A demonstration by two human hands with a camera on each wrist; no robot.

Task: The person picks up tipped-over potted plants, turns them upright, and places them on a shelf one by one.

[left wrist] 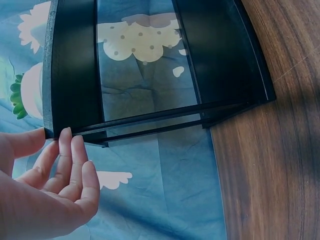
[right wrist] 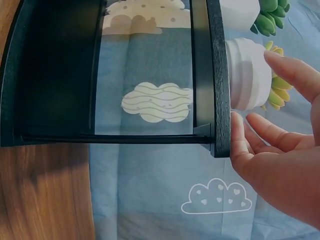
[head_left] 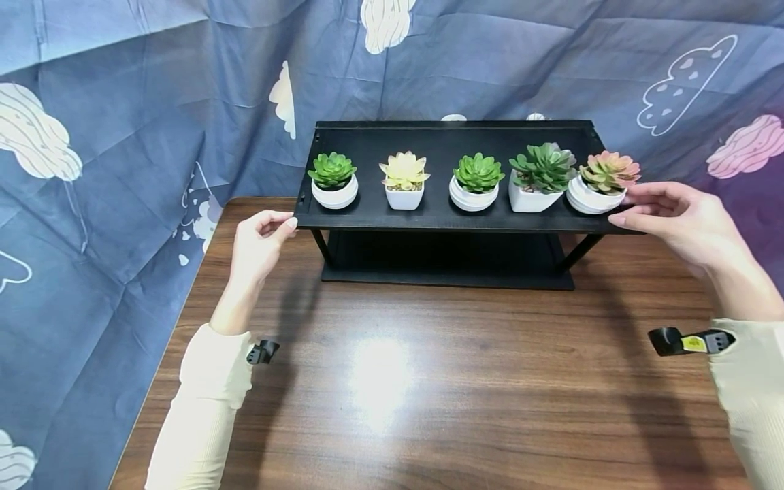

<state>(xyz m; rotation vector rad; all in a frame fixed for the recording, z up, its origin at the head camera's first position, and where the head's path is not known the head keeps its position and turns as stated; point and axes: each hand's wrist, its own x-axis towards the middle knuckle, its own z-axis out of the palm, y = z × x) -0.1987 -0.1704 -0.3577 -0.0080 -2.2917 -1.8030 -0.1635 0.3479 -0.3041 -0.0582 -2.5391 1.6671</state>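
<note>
A black two-tier shelf [head_left: 441,219] stands on a wooden table. On its top board several small succulents in white pots sit in a row. A pink-tipped succulent [head_left: 609,170] in a ribbed white pot [head_left: 591,199] is at the right end. My right hand [head_left: 633,206] is beside that pot, fingers extended, thumb by the shelf's right front corner. In the right wrist view the thumb [right wrist: 236,135] lies against the shelf edge [right wrist: 220,75] and a finger reaches over the pot [right wrist: 247,75]. My left hand [head_left: 278,223] touches the left front corner with relaxed fingers [left wrist: 65,150], holding nothing.
The wooden table [head_left: 429,381] stretches toward me, with its left edge near my left sleeve. A blue cloth with cloud prints [head_left: 122,136] hangs behind and to both sides. Under the top board the shelf's lower tier [head_left: 447,262] is dark.
</note>
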